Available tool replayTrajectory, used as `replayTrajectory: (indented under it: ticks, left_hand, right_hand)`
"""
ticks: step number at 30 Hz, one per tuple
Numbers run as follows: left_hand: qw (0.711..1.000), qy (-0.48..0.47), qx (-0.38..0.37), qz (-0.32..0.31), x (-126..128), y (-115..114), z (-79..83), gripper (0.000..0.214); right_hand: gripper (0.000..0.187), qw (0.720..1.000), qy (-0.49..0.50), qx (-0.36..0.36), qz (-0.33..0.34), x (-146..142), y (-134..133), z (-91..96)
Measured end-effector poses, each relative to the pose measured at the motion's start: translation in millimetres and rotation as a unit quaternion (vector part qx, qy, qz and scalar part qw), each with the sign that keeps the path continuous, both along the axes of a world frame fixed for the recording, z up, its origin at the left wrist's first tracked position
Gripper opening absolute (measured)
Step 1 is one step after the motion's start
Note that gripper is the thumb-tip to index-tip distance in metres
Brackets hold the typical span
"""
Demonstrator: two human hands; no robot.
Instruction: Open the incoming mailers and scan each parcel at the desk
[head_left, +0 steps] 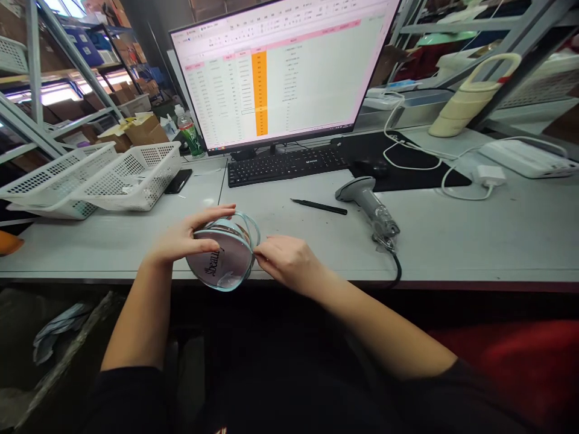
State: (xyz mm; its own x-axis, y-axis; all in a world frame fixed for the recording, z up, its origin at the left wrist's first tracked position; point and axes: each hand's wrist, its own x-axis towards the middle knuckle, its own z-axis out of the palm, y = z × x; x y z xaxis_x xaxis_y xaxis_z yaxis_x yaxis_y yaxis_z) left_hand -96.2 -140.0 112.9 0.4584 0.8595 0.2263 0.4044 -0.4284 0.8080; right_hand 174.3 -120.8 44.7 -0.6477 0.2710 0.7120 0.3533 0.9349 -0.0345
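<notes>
A small round see-through cosmetic bag (235, 269) with pale blue trim and dark "beauty" lettering is held at the desk's front edge. My left hand (192, 236) grips it from the left, thumb on the lettered face and fingers over the top. On the bag's right rim, the fingertips of my right hand (284, 259) are pinched together at the blue edging; whether they hold a zip pull is hidden. A thin blue loop, seemingly a handle, stands up between the hands. What lies inside the bag is hard to make out.
A black pen (319, 207) and a grey barcode scanner (371, 205) lie right of my hands. Behind are a keyboard (287, 166), mouse (370, 167) and monitor (289, 78). White baskets (136, 196) and a phone (179, 181) sit left; a cable (418, 167) trails at right.
</notes>
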Motion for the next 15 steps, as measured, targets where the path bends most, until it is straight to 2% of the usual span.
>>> replayTrajectory:
  ticks: [3,10,13,15]
  left_hand:
    - [0.996,0.089,0.012,0.005,10.0,-2.0,14.3,0.064]
    - [0.997,0.056,-0.044,-0.002,35.5,-12.9,8.0,0.06]
    - [0.996,-0.007,-0.085,0.005,32.2,-11.6,2.0,0.078]
    - [0.99,-0.111,-0.069,0.05,25.9,-8.6,-9.2,0.089]
  right_hand:
    - [0.022,1.0,0.002,0.0,0.019,5.3,-6.2,13.5]
    - [0.016,0.989,0.058,-0.134,0.013,9.7,-0.8,33.8]
    - [0.015,0.978,0.092,-0.184,0.035,10.5,4.0,41.0]
    - [0.011,0.964,0.165,-0.208,0.017,13.0,6.7,47.0]
